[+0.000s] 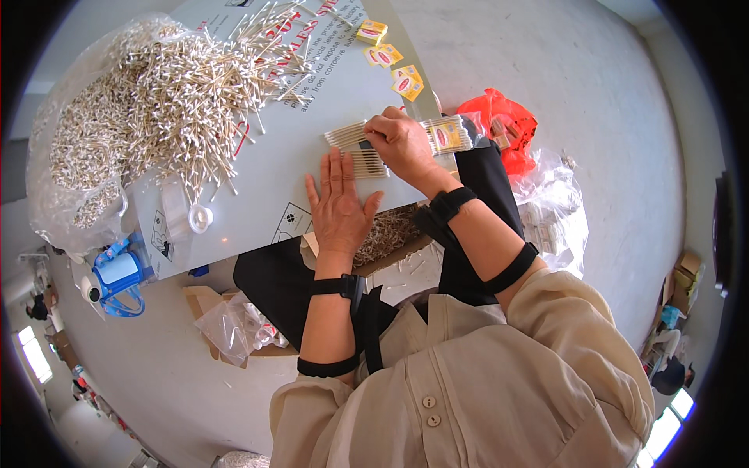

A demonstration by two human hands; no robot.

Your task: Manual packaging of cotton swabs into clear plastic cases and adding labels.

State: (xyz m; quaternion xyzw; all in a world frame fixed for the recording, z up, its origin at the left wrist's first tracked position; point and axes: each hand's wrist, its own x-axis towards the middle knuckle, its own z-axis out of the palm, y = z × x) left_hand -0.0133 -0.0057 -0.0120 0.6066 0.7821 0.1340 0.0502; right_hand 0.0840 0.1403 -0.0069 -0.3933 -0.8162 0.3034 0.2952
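Observation:
Cotton swabs (pixel 346 136) lie side by side in a row near the table's front edge, with a second row of swabs (pixel 370 164) just in front. My right hand (pixel 399 144) is closed over the upper row, its curled fingertips pinching at the swabs; the palm hides part of them. Flat on the table, fingers stretched, my left hand (pixel 341 210) reaches the left end of the nearer row. To the right of my right hand lies a clear pack of swabs (pixel 449 135) with a yellow label.
A big heap of loose swabs (pixel 179 101) spills from a clear bag at the table's left. Yellow cards (pixel 406 81) lie along the far right edge. A white-lidded container (pixel 200 218) and blue jug (pixel 117 277) are left; a red bag (pixel 507 129) stands right. An open box (pixel 390 238) sits below.

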